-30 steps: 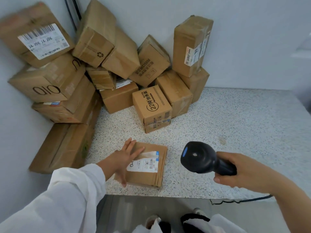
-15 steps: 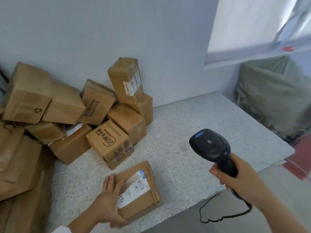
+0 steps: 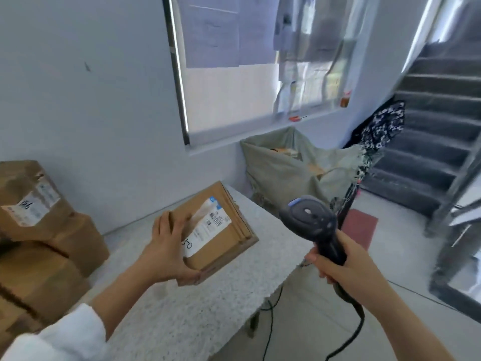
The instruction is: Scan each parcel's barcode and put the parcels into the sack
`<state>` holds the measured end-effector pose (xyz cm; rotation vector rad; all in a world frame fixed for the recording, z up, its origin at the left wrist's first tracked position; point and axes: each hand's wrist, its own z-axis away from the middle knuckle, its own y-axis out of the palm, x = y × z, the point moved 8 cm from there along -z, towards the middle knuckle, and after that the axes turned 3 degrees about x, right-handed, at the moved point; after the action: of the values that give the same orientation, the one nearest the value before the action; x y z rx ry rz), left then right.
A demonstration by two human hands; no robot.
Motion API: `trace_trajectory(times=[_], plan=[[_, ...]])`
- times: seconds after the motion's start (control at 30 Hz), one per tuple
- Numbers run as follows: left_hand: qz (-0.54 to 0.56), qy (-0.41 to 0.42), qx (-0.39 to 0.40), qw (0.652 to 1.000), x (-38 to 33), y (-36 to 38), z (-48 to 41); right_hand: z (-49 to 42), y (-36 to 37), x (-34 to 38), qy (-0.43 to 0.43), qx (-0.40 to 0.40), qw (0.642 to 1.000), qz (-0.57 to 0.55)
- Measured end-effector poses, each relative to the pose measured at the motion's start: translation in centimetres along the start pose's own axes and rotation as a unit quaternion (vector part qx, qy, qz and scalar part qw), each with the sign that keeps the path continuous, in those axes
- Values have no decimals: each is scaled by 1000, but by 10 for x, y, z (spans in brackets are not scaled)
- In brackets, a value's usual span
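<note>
My left hand (image 3: 166,252) grips a flat brown cardboard parcel (image 3: 221,241) by its near left corner and holds it tilted above the speckled table (image 3: 182,316). Its white barcode label faces up. To the right, my right hand (image 3: 338,264) is closed around the handle of a black barcode scanner (image 3: 309,217), whose head sits right of the parcel. A grey-green sack (image 3: 281,173) stands open on the floor beyond the table's far end, with brown parcels showing inside.
More cardboard parcels (image 3: 39,230) are stacked at the left on the table against the wall. The scanner's black cable (image 3: 356,332) hangs down to the floor. A staircase (image 3: 429,126) rises at the right, with a window above the sack.
The parcel has been lifted off the table in my left hand and carried right toward the sack. My view has swung right, bringing the sack and the stairs into sight.
</note>
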<state>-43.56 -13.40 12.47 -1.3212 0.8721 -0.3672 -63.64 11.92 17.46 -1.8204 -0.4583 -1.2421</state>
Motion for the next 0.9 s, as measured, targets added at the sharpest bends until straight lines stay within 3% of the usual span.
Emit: trace_trajectory(times=[0.2, 0.4, 0.9], plan=[[-1, 61, -50, 997, -112, 18, -89, -35, -107, -40, 9, -35, 999, -25], [-27, 94, -47, 994, -193, 25, -172, -82, -179, -71, 6, -67, 997, -40], [-71, 137, -38, 987, -299, 18, -425, -285, -273, -141, -7, -104, 994, -40]])
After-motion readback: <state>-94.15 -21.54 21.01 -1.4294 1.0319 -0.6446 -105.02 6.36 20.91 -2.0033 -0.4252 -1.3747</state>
